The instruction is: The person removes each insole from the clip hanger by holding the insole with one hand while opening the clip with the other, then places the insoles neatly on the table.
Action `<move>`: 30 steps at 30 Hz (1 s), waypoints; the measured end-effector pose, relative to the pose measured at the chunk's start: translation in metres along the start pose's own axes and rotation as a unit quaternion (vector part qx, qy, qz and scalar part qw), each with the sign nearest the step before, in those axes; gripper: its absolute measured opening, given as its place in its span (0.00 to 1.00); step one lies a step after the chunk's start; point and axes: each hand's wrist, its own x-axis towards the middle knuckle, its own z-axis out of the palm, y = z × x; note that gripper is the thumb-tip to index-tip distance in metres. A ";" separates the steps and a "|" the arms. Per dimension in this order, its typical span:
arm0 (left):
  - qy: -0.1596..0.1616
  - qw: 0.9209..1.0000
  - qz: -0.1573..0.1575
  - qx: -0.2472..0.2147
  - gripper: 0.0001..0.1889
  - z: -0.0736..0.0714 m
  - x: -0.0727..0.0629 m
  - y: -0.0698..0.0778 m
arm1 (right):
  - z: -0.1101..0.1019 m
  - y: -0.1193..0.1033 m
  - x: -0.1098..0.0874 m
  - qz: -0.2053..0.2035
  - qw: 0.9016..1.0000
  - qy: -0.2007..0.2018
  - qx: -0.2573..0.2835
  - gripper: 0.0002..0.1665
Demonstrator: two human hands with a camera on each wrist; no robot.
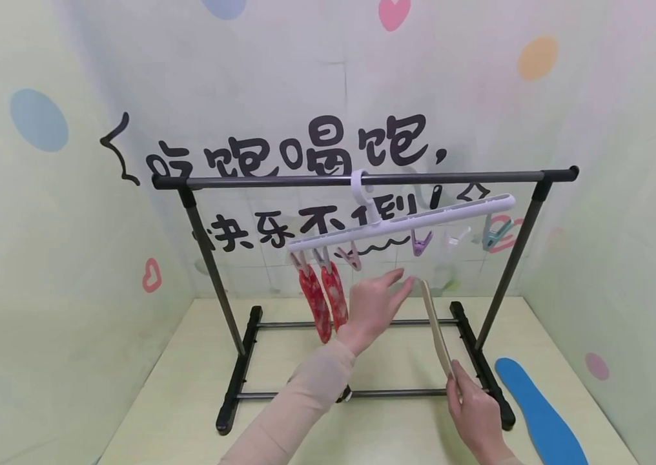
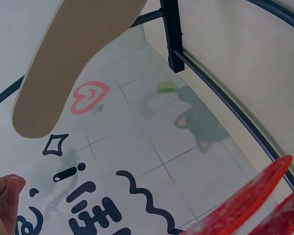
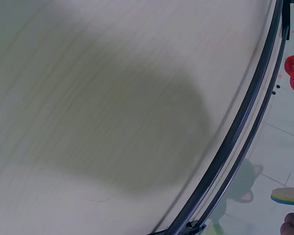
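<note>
Your left sleeve (image 1: 290, 413) is nearest to the camera; beyond it, your left hand (image 1: 371, 307) has thumb and fingers extended and apart, holding nothing, near the upper end of the beige insole (image 1: 435, 329). Your right hand (image 1: 473, 403) pinches this insole by its lower end, below the tilted lilac hanger (image 1: 403, 223). On the backdrop (image 1: 328, 77) you can read 吃饱喝饱 and, partly covered by the hanger, 快乐不倒. Between the insole and the right rack post (image 1: 510, 271) you have open room. One blue insole (image 1: 540, 413) lies near the right edge of the table (image 1: 183, 374). Two red mottled strips (image 1: 314, 305) hang at the hanger's lower, left end.
</note>
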 end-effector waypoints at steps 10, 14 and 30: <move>-0.030 0.997 -0.070 -0.032 0.17 -0.006 -0.022 -0.010 | -0.004 0.004 -0.001 -0.006 1.000 0.017 -0.005 0.20; -0.019 0.996 -0.077 -0.047 0.16 -0.005 -0.026 -0.014 | -0.005 0.007 -0.002 -0.008 1.000 0.024 -0.002 0.19; -0.073 0.987 -0.129 -0.057 0.20 -0.016 -0.047 -0.014 | -0.016 0.018 -0.010 0.027 0.999 0.038 -0.024 0.16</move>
